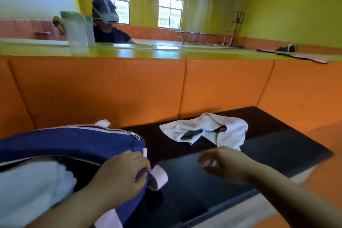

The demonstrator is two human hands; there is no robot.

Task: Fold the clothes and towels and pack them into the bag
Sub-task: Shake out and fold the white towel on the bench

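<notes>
A blue bag (pixel 74 142) with pink straps and an open zip lies at the lower left of the dark table (pixel 268 146). White folded cloth (pixel 33 187) shows inside its opening. My left hand (pixel 122 174) grips the bag's right edge beside a pink strap (pixel 159 177). My right hand (pixel 225 164) hovers above the table to the right of the bag, fingers loosely curled, holding nothing. A crumpled white towel (pixel 205 129) lies on the table beyond my right hand.
An orange padded wall (pixel 111 89) rises right behind the table, topped by a yellow-green ledge (pixel 148 52). Another person wearing a headset (pixel 109 22) sits beyond the ledge. A clear plastic container (pixel 77 31) stands on the ledge at left.
</notes>
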